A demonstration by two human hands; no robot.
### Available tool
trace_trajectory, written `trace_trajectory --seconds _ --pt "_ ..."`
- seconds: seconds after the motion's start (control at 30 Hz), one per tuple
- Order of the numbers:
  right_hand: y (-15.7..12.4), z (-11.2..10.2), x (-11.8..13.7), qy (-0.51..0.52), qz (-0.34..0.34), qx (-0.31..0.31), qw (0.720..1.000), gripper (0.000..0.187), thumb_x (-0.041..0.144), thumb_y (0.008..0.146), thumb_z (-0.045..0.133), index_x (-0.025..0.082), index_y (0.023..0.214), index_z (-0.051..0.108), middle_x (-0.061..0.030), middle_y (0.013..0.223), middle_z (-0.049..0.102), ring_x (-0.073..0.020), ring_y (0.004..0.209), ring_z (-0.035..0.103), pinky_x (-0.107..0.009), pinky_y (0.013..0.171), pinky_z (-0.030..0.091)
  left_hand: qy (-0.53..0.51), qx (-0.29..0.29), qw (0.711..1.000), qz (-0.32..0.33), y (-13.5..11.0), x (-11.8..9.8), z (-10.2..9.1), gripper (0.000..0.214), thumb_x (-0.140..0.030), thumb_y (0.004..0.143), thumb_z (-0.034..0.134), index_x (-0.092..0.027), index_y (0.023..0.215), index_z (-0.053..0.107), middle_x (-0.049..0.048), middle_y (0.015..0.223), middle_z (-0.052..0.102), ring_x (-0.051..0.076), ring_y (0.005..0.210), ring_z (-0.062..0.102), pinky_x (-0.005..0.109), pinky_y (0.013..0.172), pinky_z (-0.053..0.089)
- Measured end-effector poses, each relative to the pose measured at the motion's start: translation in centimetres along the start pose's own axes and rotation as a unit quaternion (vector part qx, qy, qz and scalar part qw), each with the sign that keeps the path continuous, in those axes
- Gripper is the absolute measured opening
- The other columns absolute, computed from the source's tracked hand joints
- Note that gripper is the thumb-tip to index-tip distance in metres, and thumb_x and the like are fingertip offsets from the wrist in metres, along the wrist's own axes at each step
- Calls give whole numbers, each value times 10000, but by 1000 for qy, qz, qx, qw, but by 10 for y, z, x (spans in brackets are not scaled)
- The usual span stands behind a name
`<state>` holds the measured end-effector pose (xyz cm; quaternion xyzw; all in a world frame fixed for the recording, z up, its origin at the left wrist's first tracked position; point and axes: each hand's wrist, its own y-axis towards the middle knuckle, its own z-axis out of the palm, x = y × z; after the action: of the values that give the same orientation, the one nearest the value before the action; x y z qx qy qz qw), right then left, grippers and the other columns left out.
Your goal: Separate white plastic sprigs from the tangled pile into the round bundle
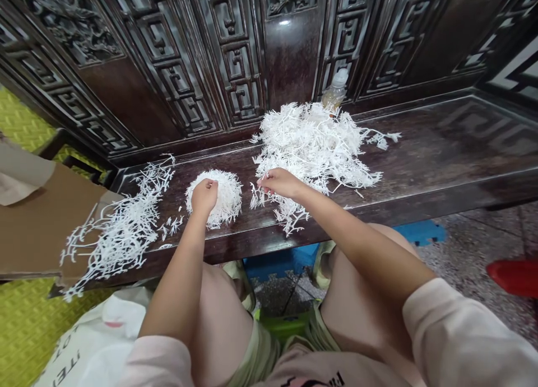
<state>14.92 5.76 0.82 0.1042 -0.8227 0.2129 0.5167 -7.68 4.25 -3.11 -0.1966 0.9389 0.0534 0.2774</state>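
My left hand [205, 196] is closed, fingers curled in, over the left side of a round heap of small white spiky pieces [229, 199]. What it grips, if anything, is hidden. My right hand [279, 183] pinches a white branched sprig [257, 196] at the left edge of a big loose pile of white branched sprigs [311, 143]. The sprigs look like plastic. To the left of the round heap lies a tangle of thin bare white stems [126, 230], with a few loose white bits [171, 224] between the two.
Everything lies on a dark wooden bench [424, 146] with a carved back panel [290, 56]. Behind the big pile stands a clear bottle with a white cap [336, 87]. Cardboard [37, 224] is at the left, a white bag [105, 336] below it, a red object [515, 276] on the right.
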Motion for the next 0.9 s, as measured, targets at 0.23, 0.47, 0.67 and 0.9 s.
trace_trajectory --seconds 0.23,0.47,0.67,0.9 --pt "2 2 1 -3 -17 -41 999 173 291 709 547 139 627 546 -31 622 600 -74 479 459 -219 510 346 -153 8 986 59 -37 -44 7 518 -487 819 160 -171 814 570 37 671 548 139 612 500 252 592 379" --pt "5 0 0 -7 -30 -77 997 178 296 700 538 134 628 546 -18 578 572 -74 471 455 -206 476 323 -152 60 982 94 -76 -72 15 364 -461 822 243 -203 839 499 6 667 518 128 605 482 236 562 347" --pt "4 2 -3 -9 -47 -75 996 193 290 697 530 146 568 521 1 536 552 -69 447 425 -212 475 319 -125 129 977 113 -79 -76 23 354 -490 788 313 -188 649 435 -12 574 467 117 547 439 227 521 300" --pt "8 3 -7 43 -47 -80 995 198 303 690 540 147 574 503 0 536 537 -74 469 429 -214 502 330 -149 177 966 118 -66 -67 33 349 -457 757 372 -172 558 396 -26 512 410 101 503 395 224 510 288"
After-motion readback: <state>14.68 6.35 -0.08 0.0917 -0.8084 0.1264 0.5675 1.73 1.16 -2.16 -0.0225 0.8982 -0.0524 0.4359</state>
